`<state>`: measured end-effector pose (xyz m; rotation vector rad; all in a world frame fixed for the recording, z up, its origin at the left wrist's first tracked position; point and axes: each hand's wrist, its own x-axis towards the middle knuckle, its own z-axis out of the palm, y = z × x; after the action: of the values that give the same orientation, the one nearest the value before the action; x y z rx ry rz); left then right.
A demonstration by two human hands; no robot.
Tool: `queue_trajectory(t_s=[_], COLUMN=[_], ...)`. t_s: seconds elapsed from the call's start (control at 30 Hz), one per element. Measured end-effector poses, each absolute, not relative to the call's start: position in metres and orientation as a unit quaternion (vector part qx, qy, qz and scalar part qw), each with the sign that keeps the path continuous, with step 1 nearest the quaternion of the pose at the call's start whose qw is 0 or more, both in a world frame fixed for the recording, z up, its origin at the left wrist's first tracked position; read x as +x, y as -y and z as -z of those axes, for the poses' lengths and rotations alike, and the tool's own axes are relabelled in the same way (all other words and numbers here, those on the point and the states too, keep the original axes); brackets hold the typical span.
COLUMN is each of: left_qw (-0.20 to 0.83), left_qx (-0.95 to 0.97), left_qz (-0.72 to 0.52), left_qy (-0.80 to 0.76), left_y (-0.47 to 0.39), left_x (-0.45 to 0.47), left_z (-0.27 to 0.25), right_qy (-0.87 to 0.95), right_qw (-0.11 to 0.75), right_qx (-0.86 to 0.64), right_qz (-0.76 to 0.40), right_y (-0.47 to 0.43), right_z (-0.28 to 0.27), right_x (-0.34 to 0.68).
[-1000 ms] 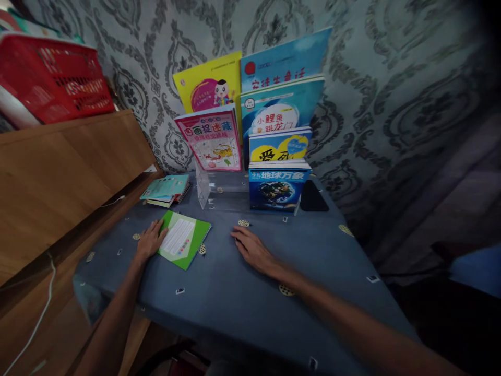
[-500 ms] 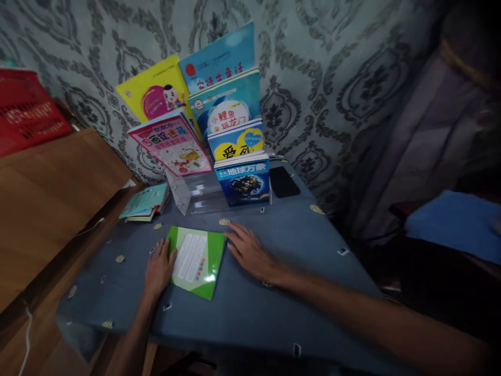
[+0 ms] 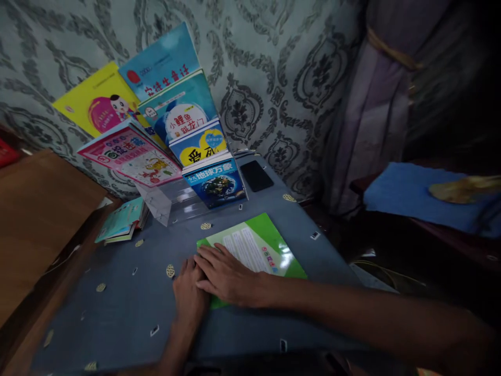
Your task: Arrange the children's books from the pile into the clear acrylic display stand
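Observation:
A green-and-white book point(image 3: 287, 261) lies flat on the table with its printed cover up. My right hand point(image 3: 229, 277) rests over the book's left part, fingers stretched out and lying flat. Its fingertips overlap my left hand point(image 3: 190, 290), which is at the book's left edge with its fingers extended. The thumb side of my left hand is hidden under my right hand. Neither hand grips the book.
Behind the book, a clear stand point(image 3: 156, 203) holds several upright children's books. A black phone point(image 3: 256, 176) lies right of it, small books point(image 3: 121, 219) left of it. A blue cloth point(image 3: 403, 193) covers a surface at the right.
The green-and-white book has turned and moved right relative to the stand. My right hand has come from beside its upper right corner onto its left part, meeting my left hand. The view has shifted right.

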<state>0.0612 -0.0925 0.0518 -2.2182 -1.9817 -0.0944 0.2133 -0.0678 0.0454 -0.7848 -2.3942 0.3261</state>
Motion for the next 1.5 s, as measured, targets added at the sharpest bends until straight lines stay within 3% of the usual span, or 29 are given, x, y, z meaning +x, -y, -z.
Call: queue_trajectory(t_s=[0.27,0.53,0.8,1.07,1.3,1.5], left_qw=[0.045,0.107,0.116,0.112,-0.001,-0.05], left_qx=[-0.782,-0.789,-0.787,-0.804,-0.897,-0.915], left_qz=[0.177,0.128,0.096,0.054,0.094,0.066], left_qy=[0.596,0.591,0.598,0.582,0.433,0.395], left_y=[0.067,0.067,0.067,0.057,0.049,0.029], left_x=[0.054,0.057,0.058,0.065,0.112,0.083], left_z=[-0.036,-0.032,-0.033,-0.046,-0.031,-0.028], right_qy=[0.888,0.889,0.836,0.819,0.822,0.825], right_qw=[0.214,0.213,0.199,0.191,0.202,0.21], right_qx=[-0.355,-0.397,-0.509,-0.539,-0.533,-0.524], right_qz=[-0.201,-0.08,-0.048,-0.044,-0.014,-0.003], right_y=[0.043,0.035,0.029,0.033,0.034,0.035], right_z=[-0.038,-0.006,-0.002,0.002,0.01,0.016], right_x=[0.216,0.241,0.319,0.32,0.323,0.327])
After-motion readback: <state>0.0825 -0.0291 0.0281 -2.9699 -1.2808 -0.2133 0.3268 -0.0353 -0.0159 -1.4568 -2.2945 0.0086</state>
